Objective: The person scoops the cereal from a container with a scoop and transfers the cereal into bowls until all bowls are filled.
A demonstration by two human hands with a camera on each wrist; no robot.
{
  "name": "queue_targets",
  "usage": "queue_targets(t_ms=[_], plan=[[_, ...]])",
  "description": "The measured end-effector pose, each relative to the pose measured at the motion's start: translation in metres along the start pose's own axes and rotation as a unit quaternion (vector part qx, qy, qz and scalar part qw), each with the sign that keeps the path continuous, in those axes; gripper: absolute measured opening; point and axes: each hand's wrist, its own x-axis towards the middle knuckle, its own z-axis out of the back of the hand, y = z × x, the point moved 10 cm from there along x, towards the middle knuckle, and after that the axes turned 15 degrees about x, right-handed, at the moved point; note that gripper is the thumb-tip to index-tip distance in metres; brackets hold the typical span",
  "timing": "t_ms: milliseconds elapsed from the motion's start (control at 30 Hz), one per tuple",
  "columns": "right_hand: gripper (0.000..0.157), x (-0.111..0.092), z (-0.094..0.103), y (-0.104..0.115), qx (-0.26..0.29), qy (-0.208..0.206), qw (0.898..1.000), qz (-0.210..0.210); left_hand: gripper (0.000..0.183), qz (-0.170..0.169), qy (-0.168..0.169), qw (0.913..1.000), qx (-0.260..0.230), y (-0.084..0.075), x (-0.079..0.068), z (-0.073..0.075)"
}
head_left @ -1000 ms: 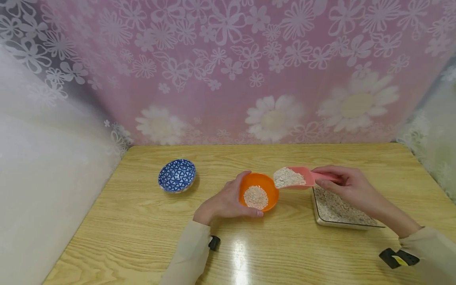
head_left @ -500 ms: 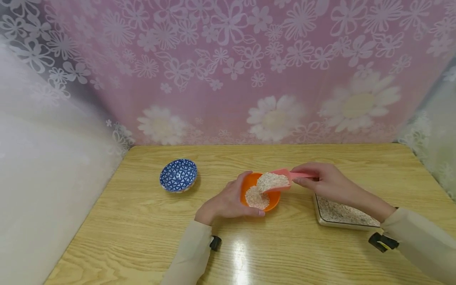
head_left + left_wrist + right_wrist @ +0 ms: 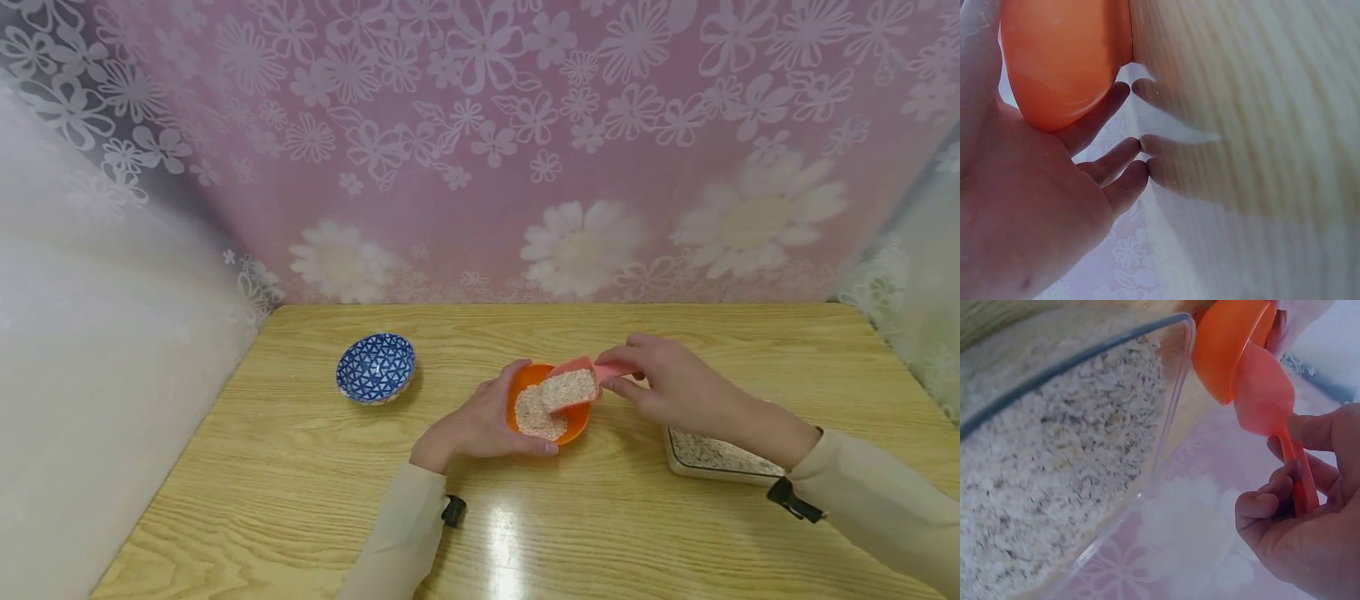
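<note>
My left hand holds the small orange bowl from its left side, thumb at the near rim and fingers round the far side. In the left wrist view, fingertips rest at the tabletop below the bowl's wall. Pale oat-like flakes lie inside the bowl. My right hand grips a pink scoop by its handle. The scoop's front tilts down inside the bowl's rim, and its flakes meet those in the bowl. From the right wrist, the scoop's underside shows.
A clear rectangular container of similar flakes stands at right, partly hidden under my right forearm. A blue-and-white patterned bowl sits at left on the wooden table. A pink flowered curtain hangs behind.
My right hand has brought the loaded scoop leftward from beside the container to over the orange bowl and tipped it down into it. The left hand and bowl stay in place.
</note>
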Motion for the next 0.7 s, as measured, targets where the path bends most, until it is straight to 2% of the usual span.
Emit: queue_targets(t_ms=[233,500,633,700], plan=[[0.021,-0.005,0.001,0.019,-0.078,-0.014,0.995,0.065,0.119,0.01,0.003,0.9999,0.003,0.001,-0.001,-0.001],[0.03,-0.013,0.003,0.048,-0.165,-0.047,0.968,0.181,0.119,0.015,0.002,0.9999,0.002,0.002,-0.001,-0.001],[0.033,-0.016,0.003,0.054,-0.188,-0.053,0.96,0.203,0.119,0.014,0.003,0.9999,0.005,0.002,-0.001,-0.001],[0.033,-0.017,0.003,0.055,-0.189,-0.055,0.959,0.205,0.119,0.014,0.003,0.9999,0.006,0.002,-0.001,-0.001]])
